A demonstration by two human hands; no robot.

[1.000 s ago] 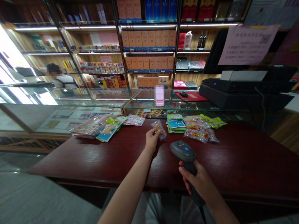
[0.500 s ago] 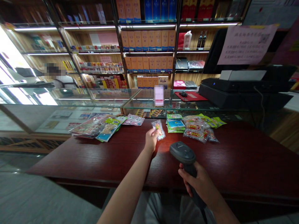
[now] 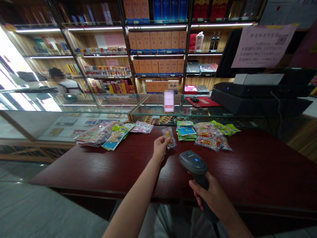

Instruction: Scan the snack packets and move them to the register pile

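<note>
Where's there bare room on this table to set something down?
Bare table shows left of the left hand, nearer than the mixed packets, and broadly right of the scanner. It's crowded farther back: mixed packets at left, green packets and clear bags right of the held sachet.

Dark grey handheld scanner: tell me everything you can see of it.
The dark grey plastic-looking handheld scanner has a rounded head with a lit blue light on top, a slimmer, slanting handle and a black cord at its lower end. The bare right hand holds it, its grip wrapping and partly hiding the handle. The head, over the dark reddish table, points toward the small clear plastic packet in the left hand, a gap between.
</note>
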